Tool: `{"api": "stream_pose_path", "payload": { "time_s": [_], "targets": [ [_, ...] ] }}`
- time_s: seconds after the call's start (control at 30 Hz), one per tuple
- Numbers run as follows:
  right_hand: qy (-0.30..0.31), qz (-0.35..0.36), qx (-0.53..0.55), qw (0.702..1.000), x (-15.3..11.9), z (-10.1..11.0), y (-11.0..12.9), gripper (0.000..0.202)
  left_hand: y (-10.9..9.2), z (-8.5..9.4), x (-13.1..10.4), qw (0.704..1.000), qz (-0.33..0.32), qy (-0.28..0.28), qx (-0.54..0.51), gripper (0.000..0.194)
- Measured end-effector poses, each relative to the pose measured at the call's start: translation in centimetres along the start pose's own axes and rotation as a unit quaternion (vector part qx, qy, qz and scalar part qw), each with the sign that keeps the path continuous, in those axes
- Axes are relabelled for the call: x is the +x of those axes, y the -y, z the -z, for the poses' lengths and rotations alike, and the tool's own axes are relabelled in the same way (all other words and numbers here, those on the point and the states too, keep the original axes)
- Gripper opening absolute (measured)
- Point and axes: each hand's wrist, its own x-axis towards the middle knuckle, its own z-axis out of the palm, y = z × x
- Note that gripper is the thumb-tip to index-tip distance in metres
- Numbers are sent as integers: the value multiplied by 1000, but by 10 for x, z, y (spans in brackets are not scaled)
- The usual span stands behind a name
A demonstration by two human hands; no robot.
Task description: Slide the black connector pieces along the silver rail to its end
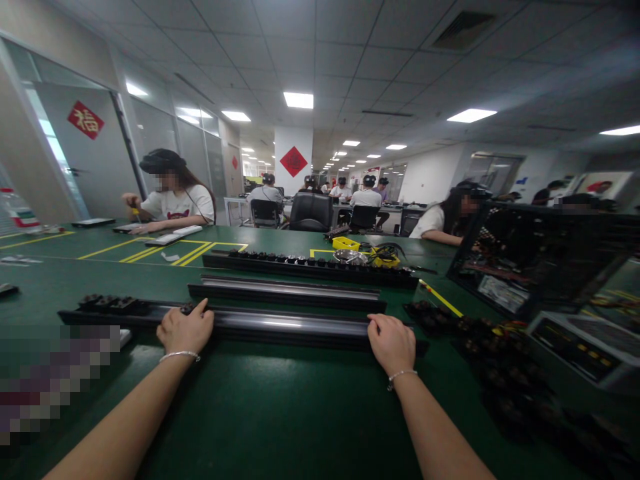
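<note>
A long black channel rail (280, 323) lies across the green table in front of me. Several small black parts (107, 303) sit in a row at its left end. My left hand (185, 330) is over the rail left of its middle, fingers curled around a small black part (187, 308) in the channel. Toward the right end, my right hand (393, 343) grips the near edge of the rail with bent fingers. Just beyond lies a second, shorter channel rail (285, 288). Farther back, a third rail (310, 267) carries a row of black parts.
Loose black parts (520, 380) are heaped at the right, beside a power supply unit (585, 347) and an open computer case (530, 267). Yellow trays (346, 244) and a metal dish (350, 257) stand behind the rails. Co-workers sit across the table, left and right.
</note>
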Motion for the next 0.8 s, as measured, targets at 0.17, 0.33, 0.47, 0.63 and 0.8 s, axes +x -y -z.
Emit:
{"api": "stream_pose_path", "payload": {
  "time_s": [0.17,0.33,0.47,0.63,0.8],
  "targets": [
    [5,-2,1,1000,0,1,1,33,5,-10,3,1000,-12,-22,-13,48],
    [12,-7,6,1000,0,1,0,33,8,-12,5,999,-25,-27,-18,47],
    [11,-7,7,1000,0,0,0,33,6,-8,4,999,-21,-32,-22,47],
    [-7,-2,4,1000,0,-3,-1,32,3,-2,0,999,-16,-24,-21,45],
    [-9,-4,4,1000,0,-4,-2,32,2,1,0,1000,-13,-12,-20,45]
  ]
}}
